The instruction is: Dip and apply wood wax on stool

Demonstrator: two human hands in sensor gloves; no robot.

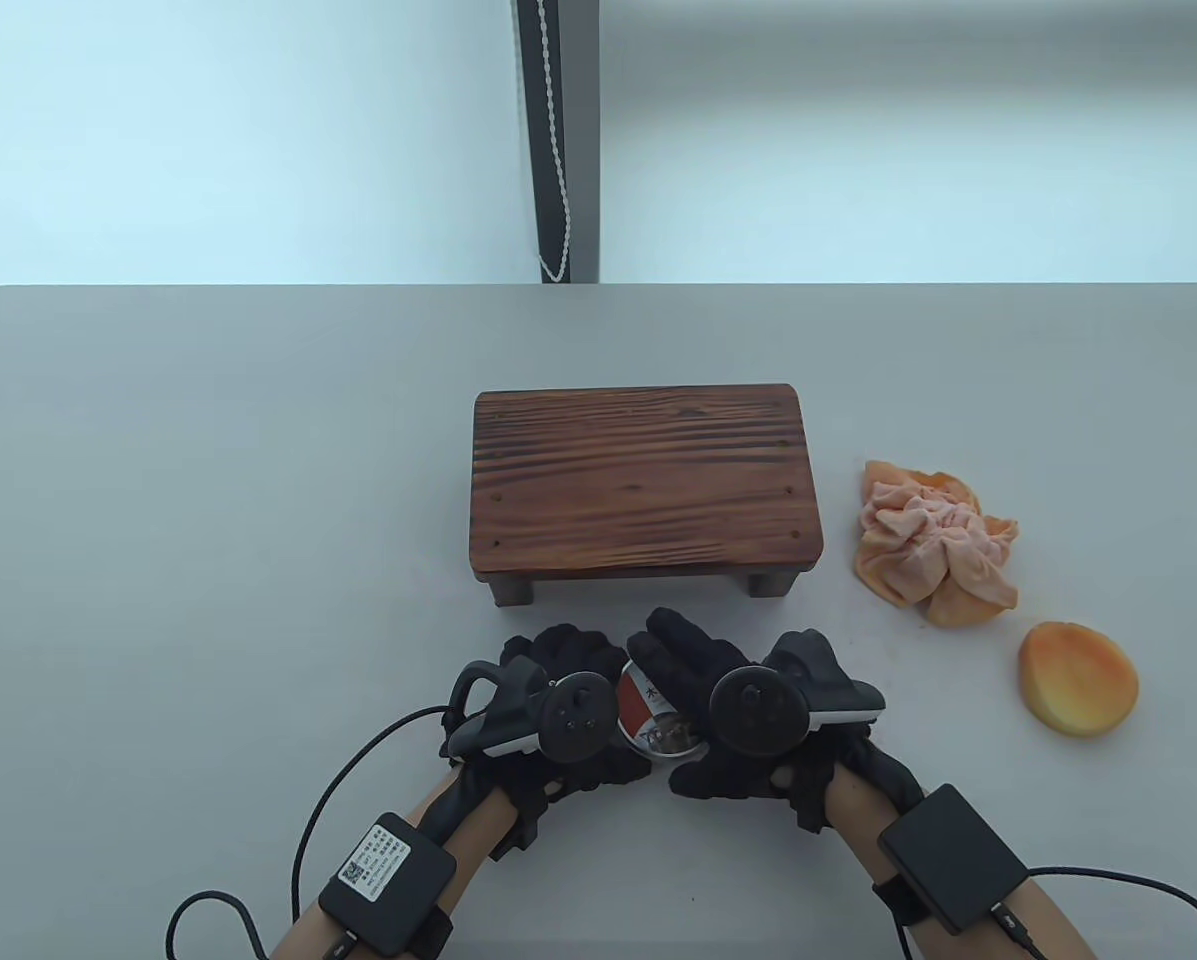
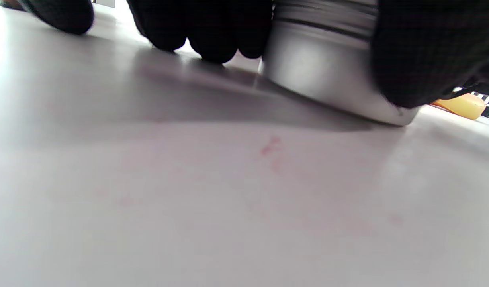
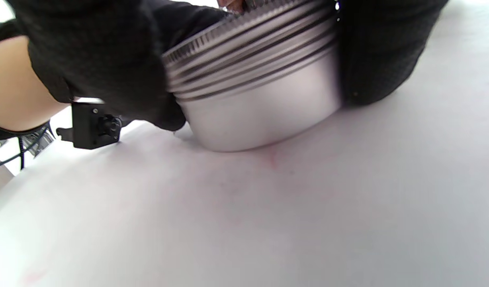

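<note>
A dark wooden stool (image 1: 646,480) stands upright at mid-table. Just in front of it sits a round metal wax tin (image 1: 650,712) with a red and white label on its lid. My left hand (image 1: 583,670) curls round the tin from the left and my right hand (image 1: 673,665) from the right, its fingers lying over the top. The left wrist view shows the tin (image 2: 320,75) resting on the table with gloved fingers (image 2: 204,28) beside it. In the right wrist view the tin (image 3: 260,91) shows its ribbed rim, with fingers (image 3: 380,52) against its side.
A crumpled peach cloth (image 1: 933,545) lies right of the stool. A round orange sponge (image 1: 1078,680) sits nearer the front, also showing as the sponge (image 2: 461,105) past the tin. Cables trail from both wrists. The grey table (image 1: 208,520) stretches left.
</note>
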